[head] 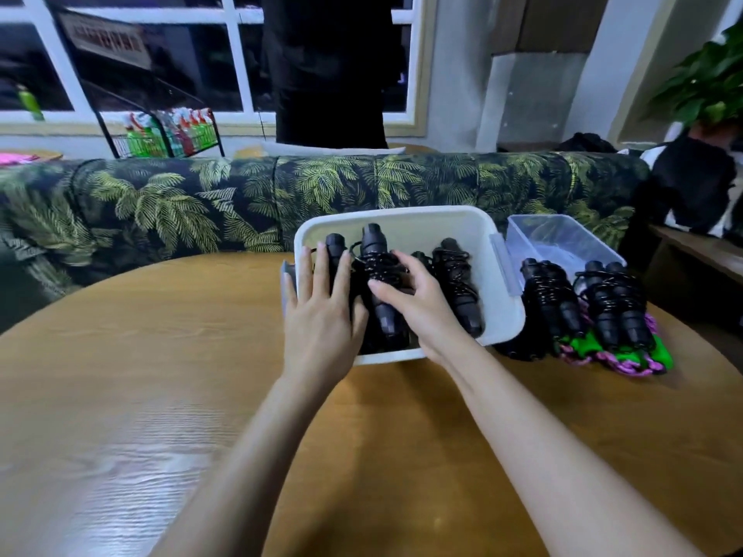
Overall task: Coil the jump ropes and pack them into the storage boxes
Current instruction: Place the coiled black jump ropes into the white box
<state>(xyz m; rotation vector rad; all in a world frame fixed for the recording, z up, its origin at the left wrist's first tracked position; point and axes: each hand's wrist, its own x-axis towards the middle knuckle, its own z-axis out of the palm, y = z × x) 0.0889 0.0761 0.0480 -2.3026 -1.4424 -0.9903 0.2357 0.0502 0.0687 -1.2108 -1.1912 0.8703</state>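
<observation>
Table (161,396); left hand (321,315) flat-fingered on boxed ropes (458,275), right hand (422,307) fingers (404,262) gripping middle rope (382,315); bundles (551,299) beside.

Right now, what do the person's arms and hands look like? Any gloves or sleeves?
No gloves and no sleeves in view. The left hand and right hand are bare, and so are the left forearm and right forearm, down to the picture's bottom edge. I see no watch, ring or bracelet. Nails look short and unpainted, though blurry.
</observation>
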